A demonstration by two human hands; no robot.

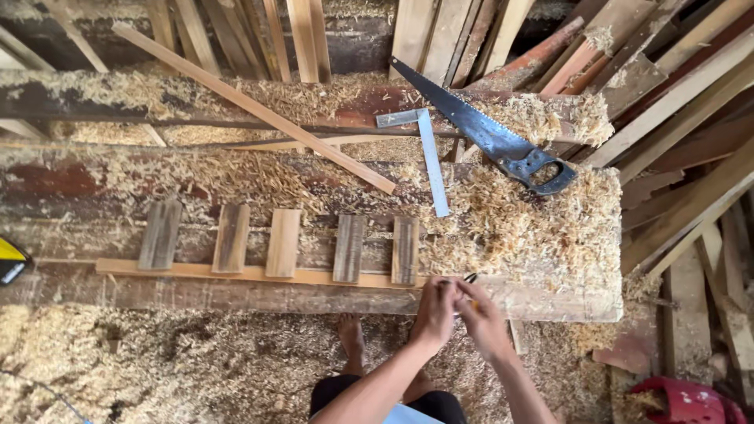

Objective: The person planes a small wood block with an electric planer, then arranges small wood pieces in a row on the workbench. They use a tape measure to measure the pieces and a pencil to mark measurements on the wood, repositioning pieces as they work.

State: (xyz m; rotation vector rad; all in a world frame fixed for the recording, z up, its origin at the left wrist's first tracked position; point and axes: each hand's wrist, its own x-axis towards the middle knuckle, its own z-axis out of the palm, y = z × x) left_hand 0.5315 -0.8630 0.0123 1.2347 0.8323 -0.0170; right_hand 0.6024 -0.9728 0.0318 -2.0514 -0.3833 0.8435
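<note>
Your workbench carries shavings, a long batten with five short slats across it, a handsaw far right and a steel square. Your left hand and right hand press together at the batten's right end, pinching a small dark-tipped object; what it is cannot be told.
</note>
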